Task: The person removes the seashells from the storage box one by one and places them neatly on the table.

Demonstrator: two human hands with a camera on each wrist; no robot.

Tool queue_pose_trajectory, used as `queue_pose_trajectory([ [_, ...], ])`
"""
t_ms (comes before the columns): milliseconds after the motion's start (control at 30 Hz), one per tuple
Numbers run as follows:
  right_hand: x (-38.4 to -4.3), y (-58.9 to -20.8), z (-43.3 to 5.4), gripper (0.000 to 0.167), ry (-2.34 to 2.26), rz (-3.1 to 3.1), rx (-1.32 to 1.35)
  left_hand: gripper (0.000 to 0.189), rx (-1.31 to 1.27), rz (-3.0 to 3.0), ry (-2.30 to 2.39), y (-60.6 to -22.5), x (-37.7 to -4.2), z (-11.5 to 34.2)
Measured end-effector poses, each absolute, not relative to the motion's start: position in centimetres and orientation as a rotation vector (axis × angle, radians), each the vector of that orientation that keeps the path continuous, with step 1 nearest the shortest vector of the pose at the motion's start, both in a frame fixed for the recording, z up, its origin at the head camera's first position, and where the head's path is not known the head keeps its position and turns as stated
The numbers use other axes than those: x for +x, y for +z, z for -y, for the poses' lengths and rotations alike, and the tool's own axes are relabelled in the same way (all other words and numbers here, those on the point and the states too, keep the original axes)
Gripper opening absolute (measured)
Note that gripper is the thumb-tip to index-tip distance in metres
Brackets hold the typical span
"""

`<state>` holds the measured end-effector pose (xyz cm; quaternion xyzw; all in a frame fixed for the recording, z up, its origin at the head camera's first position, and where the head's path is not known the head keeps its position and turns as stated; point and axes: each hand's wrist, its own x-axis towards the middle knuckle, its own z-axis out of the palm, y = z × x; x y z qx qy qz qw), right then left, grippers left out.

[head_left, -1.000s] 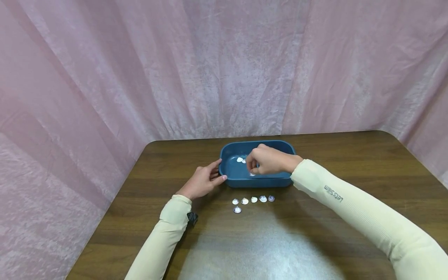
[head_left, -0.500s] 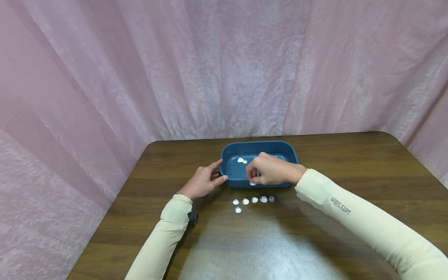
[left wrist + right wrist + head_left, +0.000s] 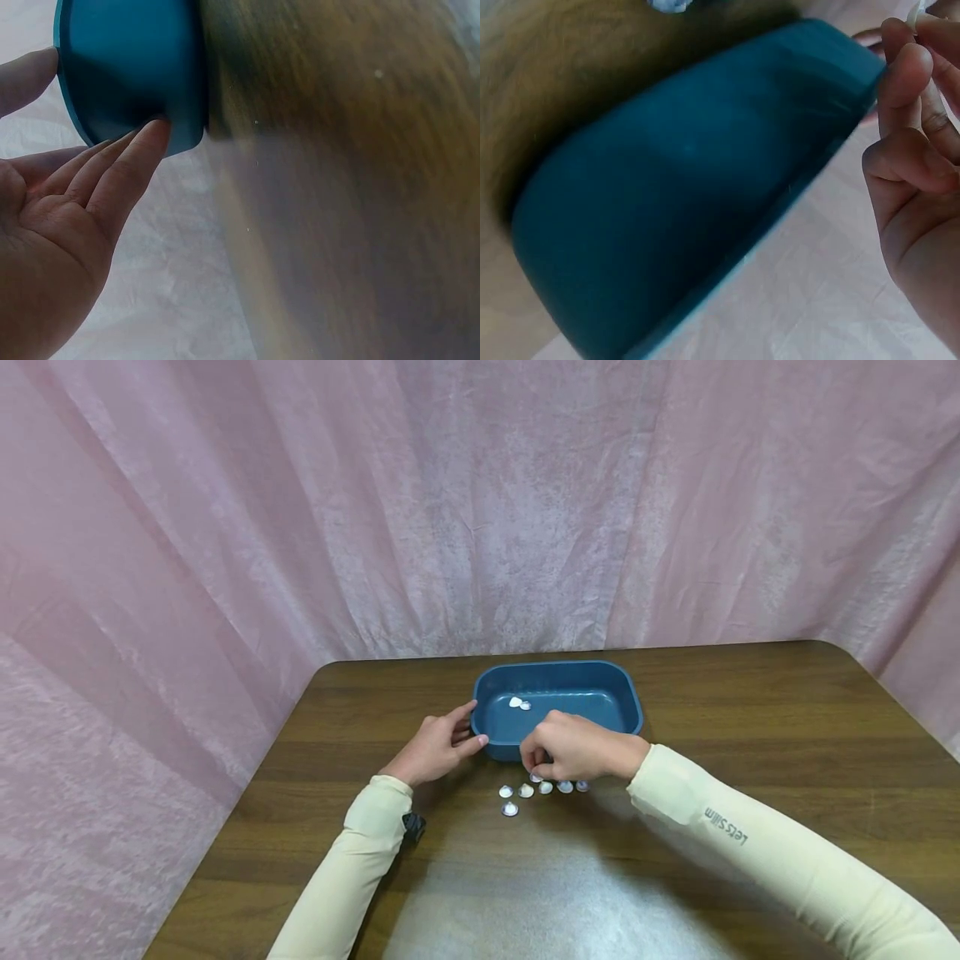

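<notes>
My right hand [image 3: 573,747] is just in front of the blue basin's near wall, pinching a small pale shell [image 3: 916,15] between thumb and fingertips. The shell [image 3: 536,777] shows just below the fingertips in the head view, close over a row of similar shells [image 3: 526,791] on the table. One more shell [image 3: 510,809] lies nearer me, below the row's left end. My left hand [image 3: 431,747] touches the left end of the blue basin [image 3: 562,668], thumb and fingers extended along its rim and wall. Inside the basin, at the left, lie two whitish shells [image 3: 520,703].
The brown wooden table [image 3: 390,693] carries everything, and its back edge runs along a pink velvet curtain [image 3: 480,510]. A black wrist strap [image 3: 413,827] shows at the left forearm's sleeve. Light glares off the table's near middle.
My right hand has come out of the basin, over its near wall and toward me, with the shell pinched in it. My left hand has stayed at the basin's left end.
</notes>
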<state>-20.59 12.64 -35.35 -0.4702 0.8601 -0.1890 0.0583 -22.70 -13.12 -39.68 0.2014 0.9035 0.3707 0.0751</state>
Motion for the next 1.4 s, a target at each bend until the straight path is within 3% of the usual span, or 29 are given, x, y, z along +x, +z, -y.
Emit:
queue_pose_trajectory([
  [400,-19.8,-37.7,-11.1,0.012,-0.514,-2.544,-1.349,0.072,0.593,-2.721,1.080,-39.7,-22.5,13.1],
  [800,-19.2,-39.2,-10.2,0.016,-0.374,-2.592,-1.458,0.071,0.598,-2.718,1.083,-39.7,-22.5,13.1],
  [1400,-19.3,-39.4,-10.2,0.013,-0.370,-2.617,-1.453,0.072,0.613,-2.704,1.101,-39.7,-22.5,13.2],
])
